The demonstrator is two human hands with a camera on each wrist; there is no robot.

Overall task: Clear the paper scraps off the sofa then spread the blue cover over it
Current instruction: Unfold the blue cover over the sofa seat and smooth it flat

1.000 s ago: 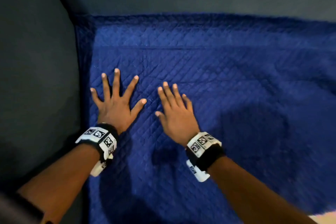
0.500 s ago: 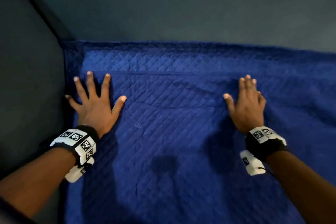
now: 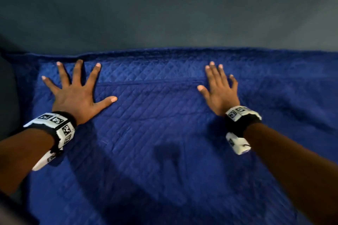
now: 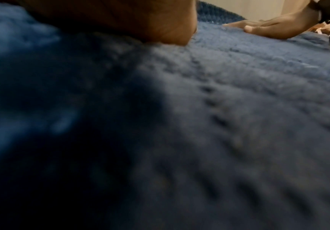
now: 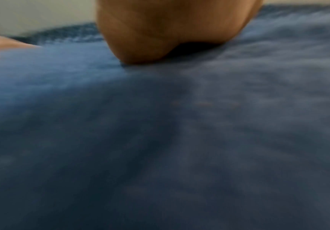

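Observation:
The blue quilted cover (image 3: 164, 133) lies flat over the sofa seat, its far edge running along the foot of the grey backrest (image 3: 164, 14). My left hand (image 3: 76, 93) presses flat on the cover near its far left corner, fingers spread wide. Further right, my right hand (image 3: 219, 89) also lies flat on it, fingers straight and close together. Both wrist views show blurred blue fabric (image 4: 219, 124) (image 5: 160, 140) close up beneath the heel of each palm; the right hand (image 4: 268, 28) shows in the left wrist view. No paper scraps appear on the sofa.
The dark grey sofa armrest (image 3: 7, 87) rises at the left edge beside the cover. A pale wall (image 5: 32, 14) shows behind the cover's edge in the right wrist view.
Both hands have slid across the cover toward the backrest and apart, the right hand moving well to the right. The view has shifted up to show more backrest.

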